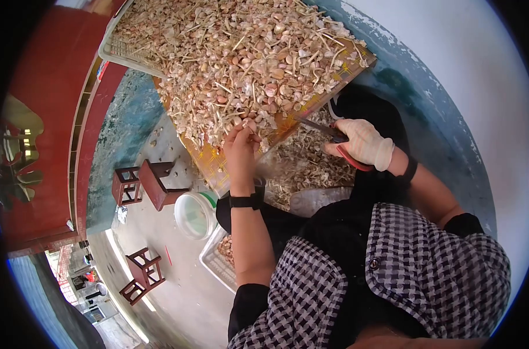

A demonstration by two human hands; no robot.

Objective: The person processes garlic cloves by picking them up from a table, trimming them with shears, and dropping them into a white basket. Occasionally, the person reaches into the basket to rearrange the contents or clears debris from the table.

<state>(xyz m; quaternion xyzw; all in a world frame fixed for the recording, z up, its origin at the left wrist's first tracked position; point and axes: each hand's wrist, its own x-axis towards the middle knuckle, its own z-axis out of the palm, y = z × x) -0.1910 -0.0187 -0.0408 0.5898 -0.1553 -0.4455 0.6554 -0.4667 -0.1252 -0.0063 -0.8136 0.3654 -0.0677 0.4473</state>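
My left hand (241, 152), bare with a black band at the wrist, is closed at the near edge of a large heap of garlic (247, 64). Its fingertips pinch a pale garlic clove (250, 125), partly hidden by the fingers. To the right, my right hand (363, 142) wears a whitish glove and grips scissors (341, 139) with red handles. The dark blades point left toward the left hand, apart from the garlic in it. Loose cloves, dry stems and papery skins make up the heap.
The heap lies on a yellow-patterned tabletop (287, 125), with a pale crate (110, 49) at its far left. Skins and trimmings (311, 157) lie below the edge. A white bucket (193, 215), a white basket (211, 256) and wooden stools (159, 185) stand on the floor at left.
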